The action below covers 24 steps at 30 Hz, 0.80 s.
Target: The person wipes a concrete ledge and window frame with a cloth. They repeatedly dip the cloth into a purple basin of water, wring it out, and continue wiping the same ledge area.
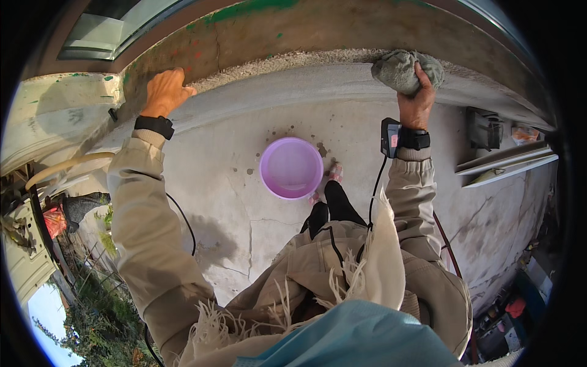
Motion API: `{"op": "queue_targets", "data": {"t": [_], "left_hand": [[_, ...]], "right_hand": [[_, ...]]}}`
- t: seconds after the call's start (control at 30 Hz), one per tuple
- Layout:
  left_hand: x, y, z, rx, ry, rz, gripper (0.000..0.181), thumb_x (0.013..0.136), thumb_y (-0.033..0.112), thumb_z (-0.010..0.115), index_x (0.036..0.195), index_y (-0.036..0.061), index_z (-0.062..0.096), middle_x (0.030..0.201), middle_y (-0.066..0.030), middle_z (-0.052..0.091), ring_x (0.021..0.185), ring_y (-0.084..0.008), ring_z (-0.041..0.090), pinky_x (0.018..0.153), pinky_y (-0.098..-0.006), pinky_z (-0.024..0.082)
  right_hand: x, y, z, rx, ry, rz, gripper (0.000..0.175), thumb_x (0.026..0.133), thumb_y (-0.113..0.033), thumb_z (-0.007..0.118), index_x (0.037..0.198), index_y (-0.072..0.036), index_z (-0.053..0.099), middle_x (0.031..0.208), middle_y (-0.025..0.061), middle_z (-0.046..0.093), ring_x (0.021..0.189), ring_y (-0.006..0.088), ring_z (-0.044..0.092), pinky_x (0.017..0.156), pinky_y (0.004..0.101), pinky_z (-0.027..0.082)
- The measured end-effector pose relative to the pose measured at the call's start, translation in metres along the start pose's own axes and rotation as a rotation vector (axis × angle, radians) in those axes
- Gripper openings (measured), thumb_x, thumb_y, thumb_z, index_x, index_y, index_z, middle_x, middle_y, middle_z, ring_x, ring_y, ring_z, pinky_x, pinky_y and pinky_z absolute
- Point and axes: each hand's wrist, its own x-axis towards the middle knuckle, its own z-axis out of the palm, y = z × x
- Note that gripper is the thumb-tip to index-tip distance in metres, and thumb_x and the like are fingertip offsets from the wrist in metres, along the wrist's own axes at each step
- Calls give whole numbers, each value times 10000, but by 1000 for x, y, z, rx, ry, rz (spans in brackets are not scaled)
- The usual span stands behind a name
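On the brown-painted window sill (257, 39), a folded grey-green cloth (393, 69) lies against the rough front edge, its nap looking like towelling. My right hand (416, 103) grips it from the near side, thumb on top. Far to the left, my left hand (166, 91) rests on the same sill with its fingers curled in and nothing seen in it; the fingertips are hidden. Below, between my two arms, a round purple plastic basin (291, 142) stands on the concrete floor. Some liquid seems to lie in its bottom, though this is hard to tell.
A window frame (96, 66) borders the sill at upper left. Dark wet spots (250, 171) mark the concrete floor (206, 183) around the basin. White boards (509, 165) lean at right. A tan hose (69, 165) curves at left. Black cables (377, 183) hang from my wrists.
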Motion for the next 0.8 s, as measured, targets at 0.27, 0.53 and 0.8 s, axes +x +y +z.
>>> {"op": "queue_targets", "data": {"t": [0.27,0.53,0.8], "left_hand": [[1,-2,0,-3,-1,10,467,713,412,770,760,27,511,789,-174,624,820,-384,608,669,-481,441],[2,-3,-2,30,14,45,519,700,474,767,713,52,465,717,-133,591,745,-356,585,628,-460,421],[-1,-11,14,33,254,76,407,697,381,741,819,42,553,788,-156,633,799,-333,613,695,-466,463]], "right_hand": [[-3,-1,4,-22,86,-124,262,767,-13,715,1020,-7,649,1050,67,647,963,194,614,841,345,511],[-48,90,28,-346,-76,-272,207,701,-10,749,901,-19,695,911,24,656,787,130,584,768,239,454],[-102,227,-73,-535,-44,351,293,674,-51,745,956,8,687,959,79,681,891,186,620,848,302,452]]}}
